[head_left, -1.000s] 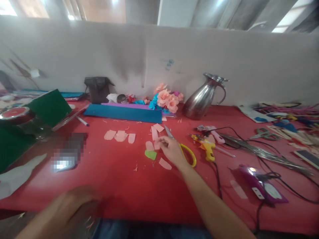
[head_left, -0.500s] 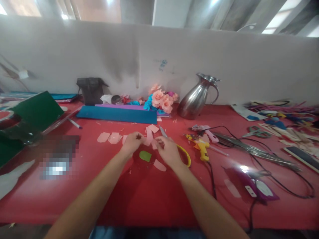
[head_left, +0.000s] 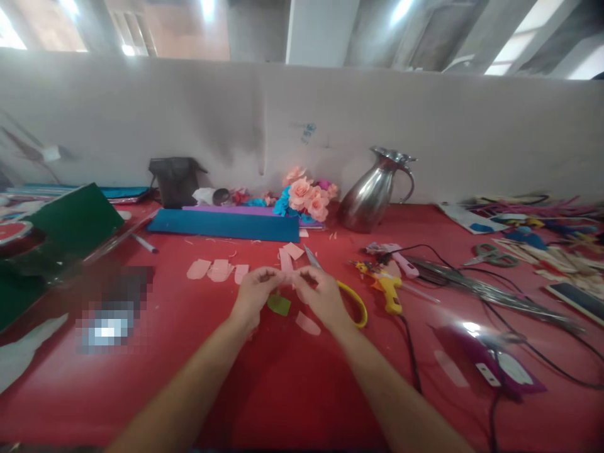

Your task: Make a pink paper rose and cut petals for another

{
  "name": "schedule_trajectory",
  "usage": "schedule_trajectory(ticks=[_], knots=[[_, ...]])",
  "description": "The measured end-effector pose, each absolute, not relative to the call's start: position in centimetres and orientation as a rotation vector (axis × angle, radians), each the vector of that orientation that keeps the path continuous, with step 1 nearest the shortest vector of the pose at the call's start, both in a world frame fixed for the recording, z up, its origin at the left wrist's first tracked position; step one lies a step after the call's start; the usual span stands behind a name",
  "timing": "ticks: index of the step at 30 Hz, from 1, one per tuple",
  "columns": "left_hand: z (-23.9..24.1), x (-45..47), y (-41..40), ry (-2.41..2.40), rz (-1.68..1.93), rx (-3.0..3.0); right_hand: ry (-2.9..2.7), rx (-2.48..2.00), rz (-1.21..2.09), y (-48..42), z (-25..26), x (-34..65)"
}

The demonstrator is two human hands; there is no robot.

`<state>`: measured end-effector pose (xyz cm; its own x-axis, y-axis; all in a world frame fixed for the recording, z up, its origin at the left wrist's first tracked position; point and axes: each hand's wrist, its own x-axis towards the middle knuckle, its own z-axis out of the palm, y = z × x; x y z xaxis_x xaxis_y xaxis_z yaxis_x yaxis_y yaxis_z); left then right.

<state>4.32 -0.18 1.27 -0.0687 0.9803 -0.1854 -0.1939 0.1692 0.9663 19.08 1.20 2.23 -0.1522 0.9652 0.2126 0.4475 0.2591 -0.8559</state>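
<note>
My left hand (head_left: 251, 294) and my right hand (head_left: 323, 294) meet fingertip to fingertip, both pinching a small pink paper piece (head_left: 287, 277), mostly covered by the fingers. Just below them on the table lies a green paper piece (head_left: 279, 306). A loose pink petal shape (head_left: 308, 323) rests under my right hand. Scissors with a yellow handle (head_left: 361, 303) lie partly hidden behind that hand. Cut pink petals (head_left: 220, 270) sit in a row left of my left hand, and a pink strip (head_left: 285, 259) lies beyond the fingertips.
Blue sheets (head_left: 226, 225) and paper flowers (head_left: 306, 195) lie at the back, beside a metal jug (head_left: 372, 195). To the right are a yellow glue gun (head_left: 391, 294), its cord, wires (head_left: 491, 292) and green-handled scissors (head_left: 495, 255). A green sheet (head_left: 78, 217) stands at left.
My two hands have come together, and their fingertips now meet at the pink paper piece. The view has tilted up slightly, so the table things sit lower.
</note>
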Motion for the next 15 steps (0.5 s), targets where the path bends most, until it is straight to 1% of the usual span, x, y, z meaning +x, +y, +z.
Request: schedule_trajectory(ticks=[5, 7, 8, 9, 10, 12, 15], knots=[[2.6, 1.0, 0.3, 1.375, 1.07, 1.274, -1.535, -1.367, 0.851, 1.5, 2.1, 19.8], [3.3, -1.9, 1.0, 1.659, 1.131, 1.49, -1.554, -1.369, 0.859, 1.7, 2.0, 20.1], [3.4, -3.4, 1.4, 1.835, 1.101, 1.596, -1.575, -1.361, 0.868, 1.8, 2.1, 20.2], [3.3, -4.9, 1.8, 1.978, 1.007, 1.705, -1.604, -1.353, 0.878, 1.9, 2.1, 20.2], [3.1, -6.1, 2.1, 2.026, 0.881, 1.826, -1.648, -1.344, 0.896, 2.0, 2.3, 20.1], [2.3, -7.7, 2.7, 1.983, 0.721, 1.993, -1.767, -1.332, 0.922, 2.3, 2.7, 19.5], [0.8, -8.4, 3.2, 1.898, 0.671, 2.071, -1.943, -1.323, 0.939, 3.3, 3.2, 17.7]])
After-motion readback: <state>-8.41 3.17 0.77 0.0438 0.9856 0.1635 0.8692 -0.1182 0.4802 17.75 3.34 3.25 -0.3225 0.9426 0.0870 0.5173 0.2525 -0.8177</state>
